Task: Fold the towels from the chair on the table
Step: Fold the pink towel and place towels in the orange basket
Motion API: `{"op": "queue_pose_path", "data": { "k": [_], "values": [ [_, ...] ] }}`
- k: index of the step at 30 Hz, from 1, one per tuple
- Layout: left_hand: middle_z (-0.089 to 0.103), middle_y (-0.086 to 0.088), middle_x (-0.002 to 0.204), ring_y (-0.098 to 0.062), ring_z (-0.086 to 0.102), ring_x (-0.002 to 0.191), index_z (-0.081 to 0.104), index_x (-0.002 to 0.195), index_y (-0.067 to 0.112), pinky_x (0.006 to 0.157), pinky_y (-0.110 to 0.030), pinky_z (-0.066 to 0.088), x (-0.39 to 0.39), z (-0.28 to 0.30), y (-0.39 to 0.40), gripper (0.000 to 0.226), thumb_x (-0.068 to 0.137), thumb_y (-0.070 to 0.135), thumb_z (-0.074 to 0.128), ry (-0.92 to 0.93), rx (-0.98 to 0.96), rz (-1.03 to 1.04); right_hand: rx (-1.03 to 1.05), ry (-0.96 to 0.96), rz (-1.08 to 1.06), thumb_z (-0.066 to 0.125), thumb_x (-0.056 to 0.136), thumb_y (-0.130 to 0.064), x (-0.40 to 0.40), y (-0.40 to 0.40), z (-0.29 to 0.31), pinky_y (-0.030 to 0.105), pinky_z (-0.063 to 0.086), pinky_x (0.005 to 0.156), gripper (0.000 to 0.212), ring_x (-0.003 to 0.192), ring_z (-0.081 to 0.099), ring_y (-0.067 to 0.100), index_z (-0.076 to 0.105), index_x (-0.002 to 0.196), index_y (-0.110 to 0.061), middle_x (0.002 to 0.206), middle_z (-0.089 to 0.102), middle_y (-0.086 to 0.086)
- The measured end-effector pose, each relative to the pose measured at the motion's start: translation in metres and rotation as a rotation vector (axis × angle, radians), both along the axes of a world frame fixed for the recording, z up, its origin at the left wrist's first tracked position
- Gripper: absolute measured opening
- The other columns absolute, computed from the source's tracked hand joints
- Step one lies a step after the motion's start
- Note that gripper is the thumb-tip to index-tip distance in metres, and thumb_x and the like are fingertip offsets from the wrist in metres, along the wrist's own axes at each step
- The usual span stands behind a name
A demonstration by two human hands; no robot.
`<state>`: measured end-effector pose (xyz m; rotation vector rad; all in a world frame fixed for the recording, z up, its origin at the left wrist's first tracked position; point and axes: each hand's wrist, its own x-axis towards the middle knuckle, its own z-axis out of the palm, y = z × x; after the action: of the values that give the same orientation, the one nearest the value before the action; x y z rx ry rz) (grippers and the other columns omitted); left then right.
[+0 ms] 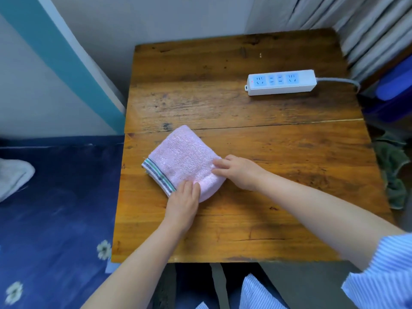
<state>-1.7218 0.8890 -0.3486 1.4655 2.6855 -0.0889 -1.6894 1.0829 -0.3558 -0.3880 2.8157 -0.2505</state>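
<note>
A pink towel [182,159] with a green and grey striped border lies folded into a small square on the wooden table [278,186], toward its left side. My left hand [184,204] lies flat on the towel's near corner, fingers straight and pressing down. My right hand [236,171] rests on the towel's right corner, fingers stretched over the fabric. A dark green towel [392,172] hangs crumpled off the table's right edge, on what seems to be the chair, mostly hidden.
A white power strip [282,82] with its grey cord lies at the table's back right. A bed with a dark blue flowered sheet [55,208] borders the table's left. A wall stands behind, grey curtains [367,25] at the back right.
</note>
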Motion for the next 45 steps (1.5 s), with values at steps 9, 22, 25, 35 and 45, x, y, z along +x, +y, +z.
{"op": "queue_pose_path", "data": {
  "k": [9, 22, 25, 35, 45],
  "values": [
    [0.063, -0.009, 0.089, -0.026, 0.061, 0.079, 0.056, 0.093, 0.006, 0.054, -0.032, 0.046, -0.008, 0.049, 0.035, 0.023, 0.073, 0.003, 0.065, -0.085, -0.04, 0.268, -0.454, 0.035, -0.446, 0.045, 0.077, 0.013, 0.018, 0.023, 0.043, 0.028, 0.034, 0.096, 0.043, 0.12, 0.049, 0.029, 0.06, 0.116, -0.001, 0.134, 0.049, 0.014],
    [0.057, -0.015, 0.11, -0.032, 0.053, 0.1, 0.048, 0.11, 0.004, 0.079, -0.04, 0.043, 0.041, 0.14, 0.039, 0.022, 0.09, 0.001, 0.039, -0.127, 0.261, 0.288, -0.282, 0.351, -0.709, 0.057, 0.08, -0.008, 0.101, -0.001, 0.134, 0.037, 0.044, 0.079, 0.03, 0.099, 0.05, 0.032, 0.056, 0.11, -0.007, 0.111, 0.052, 0.014],
    [0.054, -0.015, 0.113, -0.031, 0.052, 0.103, 0.045, 0.111, 0.003, 0.08, -0.039, 0.043, 0.068, 0.165, -0.011, 0.025, 0.088, -0.004, 0.039, -0.034, 0.223, 0.311, -0.149, 0.407, -0.612, 0.057, 0.079, -0.011, 0.117, -0.036, 0.159, 0.035, 0.038, 0.079, 0.029, 0.102, 0.046, 0.031, 0.057, 0.108, -0.008, 0.11, 0.056, 0.013],
    [0.047, -0.016, 0.12, -0.031, 0.045, 0.114, 0.037, 0.122, 0.002, 0.083, -0.041, 0.043, 0.138, 0.225, -0.238, 0.037, 0.086, -0.004, 0.04, 0.132, -0.01, 0.708, -0.276, 0.408, -0.146, 0.058, 0.075, -0.008, 0.107, -0.241, 0.22, 0.033, 0.039, 0.078, 0.029, 0.099, 0.051, 0.032, 0.058, 0.103, -0.003, 0.105, 0.058, 0.017],
    [0.046, -0.016, 0.125, -0.032, 0.045, 0.117, 0.034, 0.127, 0.003, 0.087, -0.043, 0.042, 0.176, 0.248, -0.48, 0.044, 0.084, -0.005, 0.043, 0.173, -0.213, 1.22, -0.263, 0.277, 0.465, 0.06, 0.076, -0.018, 0.04, -0.503, 0.245, 0.029, 0.038, 0.07, 0.034, 0.105, 0.05, 0.028, 0.054, 0.108, -0.006, 0.107, 0.058, 0.01]
  ]
}}
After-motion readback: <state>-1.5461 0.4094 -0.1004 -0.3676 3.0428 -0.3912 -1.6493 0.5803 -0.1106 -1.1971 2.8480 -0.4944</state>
